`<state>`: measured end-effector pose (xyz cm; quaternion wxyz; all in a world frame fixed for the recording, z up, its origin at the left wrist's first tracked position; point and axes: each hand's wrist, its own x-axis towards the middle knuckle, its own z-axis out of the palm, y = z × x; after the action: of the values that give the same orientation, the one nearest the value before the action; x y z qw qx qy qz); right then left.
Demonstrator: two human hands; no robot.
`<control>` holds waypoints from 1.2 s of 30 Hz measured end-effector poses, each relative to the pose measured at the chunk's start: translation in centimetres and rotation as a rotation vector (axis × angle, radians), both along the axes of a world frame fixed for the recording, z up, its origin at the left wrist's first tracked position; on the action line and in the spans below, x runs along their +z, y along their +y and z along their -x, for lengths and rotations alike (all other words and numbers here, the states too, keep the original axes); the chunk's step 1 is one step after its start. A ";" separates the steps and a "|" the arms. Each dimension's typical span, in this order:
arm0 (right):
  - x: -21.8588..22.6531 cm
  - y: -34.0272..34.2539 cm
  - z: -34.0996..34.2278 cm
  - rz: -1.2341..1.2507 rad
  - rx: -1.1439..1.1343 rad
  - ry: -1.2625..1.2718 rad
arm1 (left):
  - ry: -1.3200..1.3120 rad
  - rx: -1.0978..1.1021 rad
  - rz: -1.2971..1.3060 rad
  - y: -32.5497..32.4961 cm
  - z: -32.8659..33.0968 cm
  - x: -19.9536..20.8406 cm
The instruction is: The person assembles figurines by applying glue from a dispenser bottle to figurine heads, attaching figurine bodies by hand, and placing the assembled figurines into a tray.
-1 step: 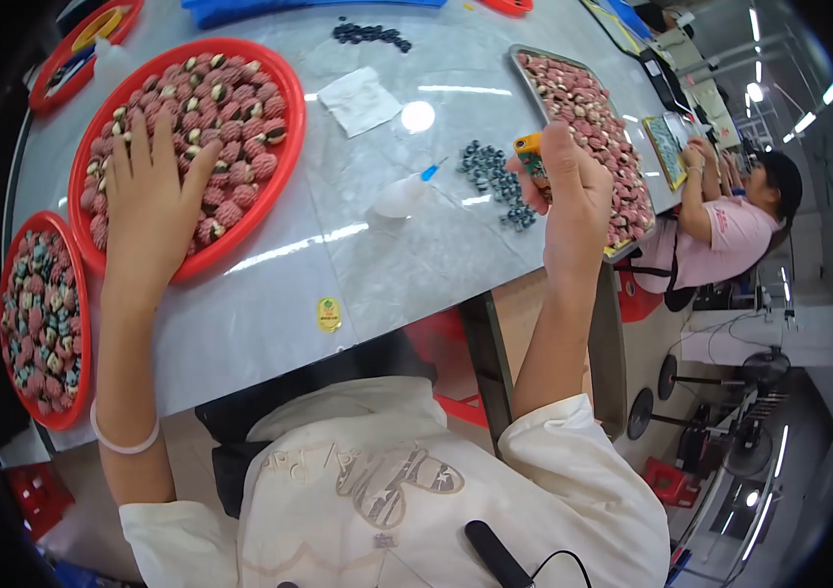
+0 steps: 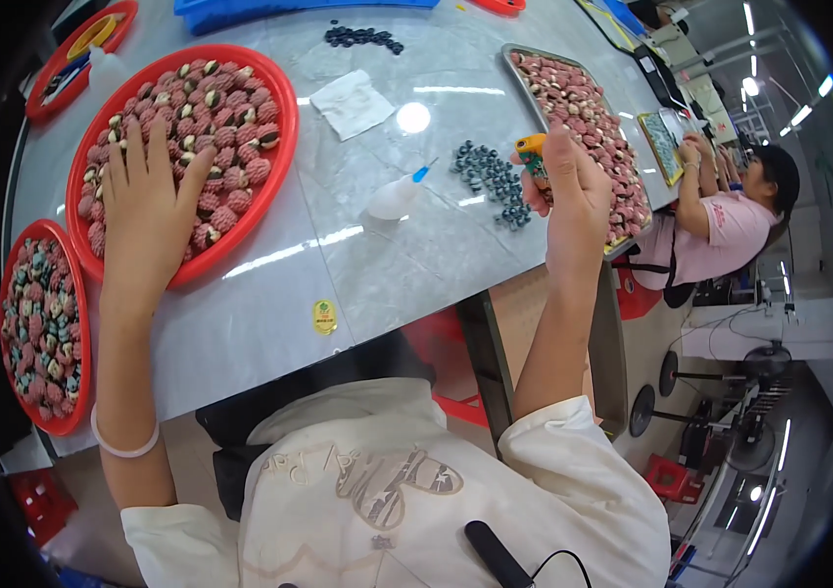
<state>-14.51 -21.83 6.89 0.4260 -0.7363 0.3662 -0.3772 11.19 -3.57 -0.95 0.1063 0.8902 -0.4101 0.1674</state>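
My left hand (image 2: 150,211) rests palm down with fingers spread over small pink ridged pieces (image 2: 240,143), some showing cream and dark parts. They fill a round red tray (image 2: 279,181) at the left. My right hand (image 2: 575,186) is raised near the table's right front edge. Its fingers are closed around what looks like a lighter (image 2: 531,152), with an orange top and a green patterned body; the rest of it is hidden by the hand. Small dark blue-grey beads (image 2: 490,178) lie in a loose pile just left of that hand.
A white squeeze bottle (image 2: 395,199) with a blue tip and a white tissue (image 2: 353,104) lie mid-table. A metal tray (image 2: 534,91) of pink pieces stands right, a smaller red tray (image 2: 86,363) far left. A blue bin (image 2: 309,18) is at the back. A person (image 2: 735,220) works at right.
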 end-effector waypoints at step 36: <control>-5.7 4.1 -2.3 0.218 0.342 0.158 | 0.158 0.002 -0.052 -0.4 1.3 2.7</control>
<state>-12.22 -17.72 1.22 0.3717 -0.8566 0.2253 -0.2781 9.92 -3.93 1.79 0.1151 0.9034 -0.4039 0.0861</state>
